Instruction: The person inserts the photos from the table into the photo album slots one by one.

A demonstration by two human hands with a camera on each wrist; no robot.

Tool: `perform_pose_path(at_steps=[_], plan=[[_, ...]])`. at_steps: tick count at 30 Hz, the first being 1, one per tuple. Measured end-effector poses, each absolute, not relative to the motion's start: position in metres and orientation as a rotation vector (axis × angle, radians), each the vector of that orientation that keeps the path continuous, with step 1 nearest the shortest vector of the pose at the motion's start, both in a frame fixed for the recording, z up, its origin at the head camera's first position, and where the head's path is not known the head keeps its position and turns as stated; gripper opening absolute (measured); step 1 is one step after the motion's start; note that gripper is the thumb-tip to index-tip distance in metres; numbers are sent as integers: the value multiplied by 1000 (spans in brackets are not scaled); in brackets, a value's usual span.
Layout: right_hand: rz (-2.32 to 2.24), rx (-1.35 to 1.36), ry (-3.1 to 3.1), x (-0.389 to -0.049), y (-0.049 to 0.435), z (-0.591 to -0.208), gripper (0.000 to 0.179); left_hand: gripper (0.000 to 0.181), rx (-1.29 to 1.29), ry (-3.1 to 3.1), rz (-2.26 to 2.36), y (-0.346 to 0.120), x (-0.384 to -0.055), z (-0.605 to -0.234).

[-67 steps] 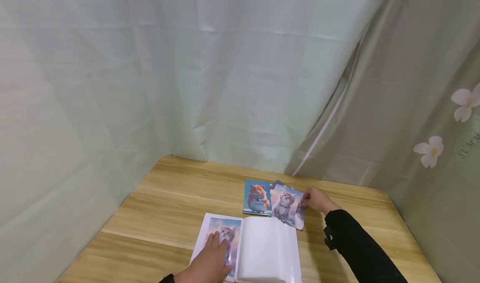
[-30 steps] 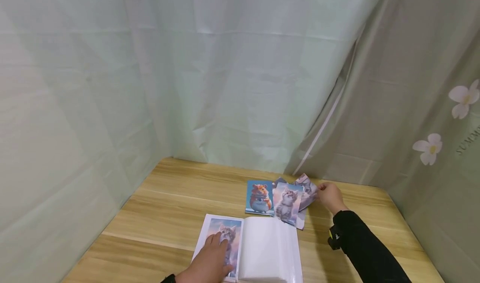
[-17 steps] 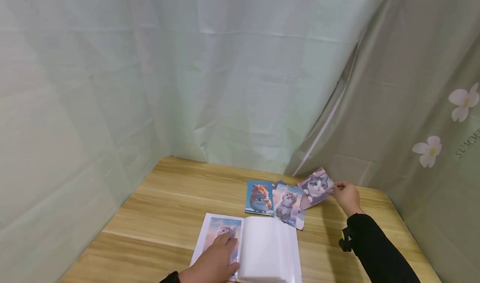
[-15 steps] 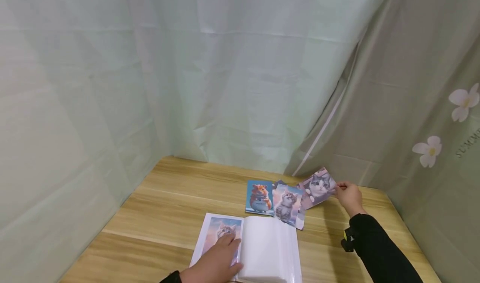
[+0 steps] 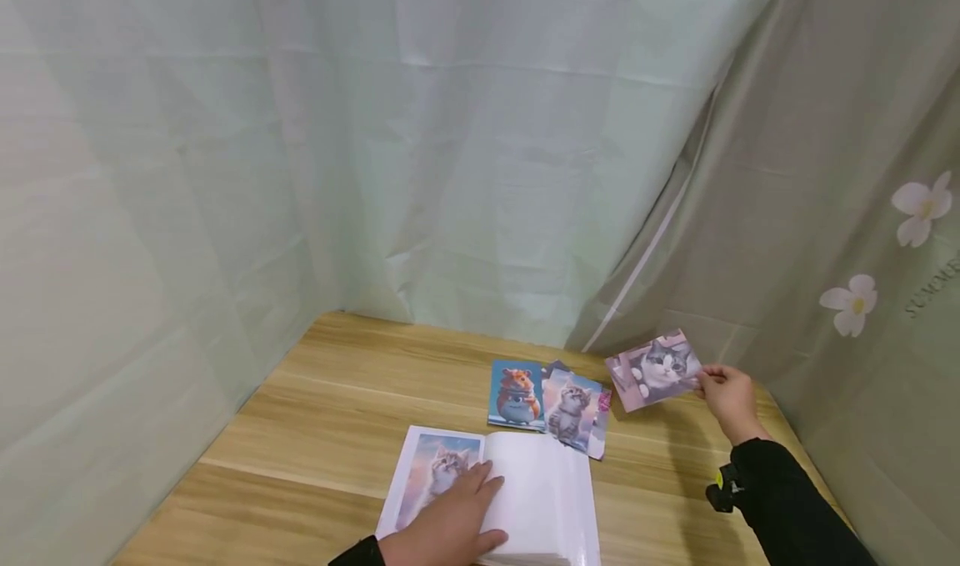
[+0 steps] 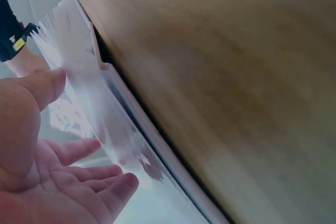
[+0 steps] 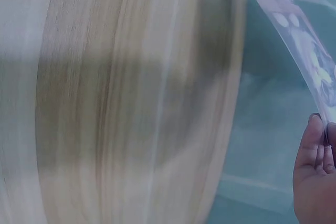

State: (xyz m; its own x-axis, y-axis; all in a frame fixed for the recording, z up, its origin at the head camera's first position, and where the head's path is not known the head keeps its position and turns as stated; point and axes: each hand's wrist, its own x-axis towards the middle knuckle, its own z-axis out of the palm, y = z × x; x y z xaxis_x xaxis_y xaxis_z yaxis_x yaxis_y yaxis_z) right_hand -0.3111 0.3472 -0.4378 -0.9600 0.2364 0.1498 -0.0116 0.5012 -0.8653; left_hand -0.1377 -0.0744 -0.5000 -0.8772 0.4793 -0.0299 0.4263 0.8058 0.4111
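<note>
Head view: right hand (image 5: 731, 403) has the cat photo (image 5: 654, 370) pinched at the edge nearest it. Photo is just left of that hand, tilted, picture side visible, raised off the table (image 5: 300, 416). Left hand (image 5: 450, 518) is over the album (image 5: 528, 491), fingers extended, reaching from the left page across the fold; holding nothing. Kitten print (image 5: 431, 470) sits in the left page, partly under that hand. Right page is blank white, just right of the left hand. Between the hands, farther out: loose kitten photo (image 5: 567, 408) on top of other prints, hamster picture (image 5: 516, 393) right beside it. Curtain (image 5: 480, 174) behind, beyond both hands.

Left wrist view: left palm faces the camera, fingers loosely spread, next to the fanned clear pages. Can't tell which fingertips actually touch. Right hand and its sleeve (image 6: 6, 30) are in the background, past the left thumb.

Right wrist view: cat photo extends up from the right hand's thumb and fingertips, table to the hand's left. Blurry here.
</note>
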Motion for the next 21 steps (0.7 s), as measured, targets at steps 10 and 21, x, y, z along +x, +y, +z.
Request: perform_pose_path(at_steps=[10, 21], plan=[[1501, -135, -2542, -314, 319, -431, 29, 69, 832, 2841, 561, -73, -141, -501], [1766, -69, -2457, -320, 265, -434, 25, 69, 889, 2886, 483, -69, -143, -504]])
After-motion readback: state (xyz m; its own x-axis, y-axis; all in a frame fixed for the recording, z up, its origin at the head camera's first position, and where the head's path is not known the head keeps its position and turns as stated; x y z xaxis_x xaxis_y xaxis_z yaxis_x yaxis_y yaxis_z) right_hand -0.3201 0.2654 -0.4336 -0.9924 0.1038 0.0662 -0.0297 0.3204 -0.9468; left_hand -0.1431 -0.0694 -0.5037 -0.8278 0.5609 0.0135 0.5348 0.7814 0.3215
